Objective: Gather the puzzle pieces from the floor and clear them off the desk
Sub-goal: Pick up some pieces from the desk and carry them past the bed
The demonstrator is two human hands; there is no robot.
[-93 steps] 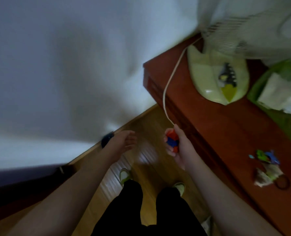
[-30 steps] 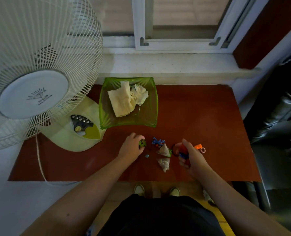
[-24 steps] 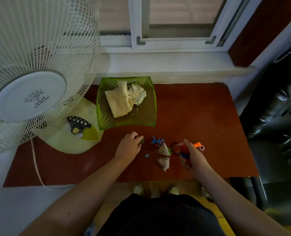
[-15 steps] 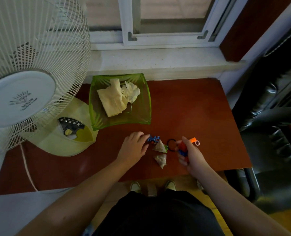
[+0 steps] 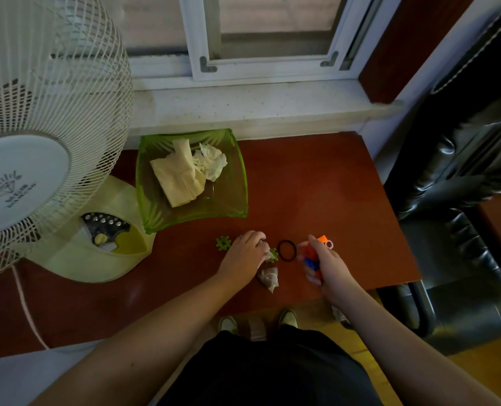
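My right hand (image 5: pixel 327 266) is closed around a clump of red and blue puzzle pieces (image 5: pixel 310 256) just above the red-brown desk (image 5: pixel 331 186). My left hand (image 5: pixel 243 256) rests on the desk with its fingers curled down over the blue puzzle piece, which is hidden under them. Its fingertips touch a green puzzle piece (image 5: pixel 272 254) and a bit of white wrapper. Another green puzzle piece (image 5: pixel 223 244) lies just left of that hand. An orange piece (image 5: pixel 321 238) and a pink ring (image 5: pixel 329 244) sit behind my right hand.
A black hair tie (image 5: pixel 286 251) lies between my hands, and a crumpled wrapper (image 5: pixel 268 278) lies nearer the desk's front edge. A green glass dish (image 5: pixel 234 171) with tissues stands behind. A white fan (image 5: pixel 38 142) fills the desk's left side, and a black chair (image 5: pixel 463 200) stands to the right.
My left hand slid right from the first green piece, which stays on the desk, onto the blue piece, now covered. My right hand kept its red and blue clump.
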